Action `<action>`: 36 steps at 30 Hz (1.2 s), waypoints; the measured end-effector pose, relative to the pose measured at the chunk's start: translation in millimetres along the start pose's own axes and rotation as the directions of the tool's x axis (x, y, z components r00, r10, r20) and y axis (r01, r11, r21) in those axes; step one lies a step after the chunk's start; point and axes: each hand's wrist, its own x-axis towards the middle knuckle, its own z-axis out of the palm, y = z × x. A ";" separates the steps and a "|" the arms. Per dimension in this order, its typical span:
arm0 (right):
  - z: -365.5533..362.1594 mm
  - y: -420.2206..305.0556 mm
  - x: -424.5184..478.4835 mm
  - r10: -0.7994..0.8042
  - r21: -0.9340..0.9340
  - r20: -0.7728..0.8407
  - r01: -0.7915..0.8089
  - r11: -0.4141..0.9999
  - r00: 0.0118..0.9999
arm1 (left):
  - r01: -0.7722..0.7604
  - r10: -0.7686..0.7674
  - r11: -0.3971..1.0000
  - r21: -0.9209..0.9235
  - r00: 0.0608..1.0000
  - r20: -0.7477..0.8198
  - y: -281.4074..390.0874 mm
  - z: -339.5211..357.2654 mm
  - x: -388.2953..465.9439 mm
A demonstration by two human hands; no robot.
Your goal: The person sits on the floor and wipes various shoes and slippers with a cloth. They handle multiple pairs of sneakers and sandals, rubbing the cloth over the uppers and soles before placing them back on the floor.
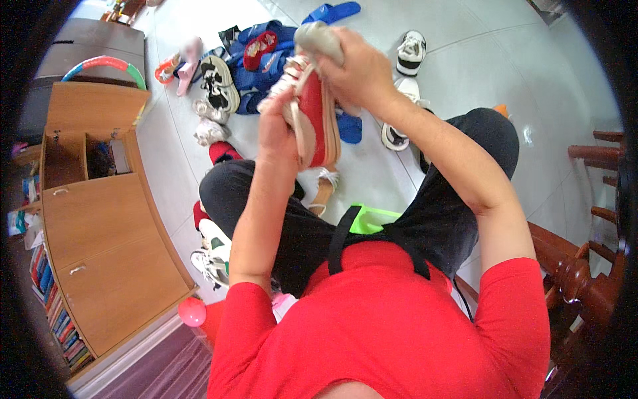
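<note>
A red and white lace-up shoe (314, 124) with a thick tan sole is held up between my two hands. My left hand (280, 130) grips its lower, heel-side part, with the thumb along the laces. My right hand (361, 70) is shut on a greyish-white wad (320, 41), probably cloth, at the upper end of the shoe; blur hides how the two touch. Beyond lie blue slippers (264, 70) in a pile with a red slipper (260, 50) on top. A black and cream sneaker (219, 85) lies left of the pile.
White and black sneakers (411, 52) stand on the tiled floor at right. Crumpled whitish wads (212, 130) and a pink slipper (187, 75) lie left. A wooden cabinet (109, 219) lines the left side, a red balloon (192, 311) by its corner. Dark wooden furniture (573, 274) stands right.
</note>
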 end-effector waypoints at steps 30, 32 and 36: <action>-152.6 49.8 17.0 0.481 0.712 -0.054 -0.304 0.633 0.875 | 0.488 -0.188 -0.758 0.434 0.473 -0.861 -157.5 -275.2 -71.3; -170.1 44.9 15.9 0.420 0.798 -0.061 -0.208 0.565 0.905 | 0.308 -0.201 -0.824 0.476 0.628 -0.752 -143.9 -231.8 -69.5; -184.0 53.6 20.3 0.464 0.845 -0.019 -0.234 0.481 0.886 | 0.011 -0.323 -0.841 0.541 0.791 -0.519 -152.0 -165.3 -25.3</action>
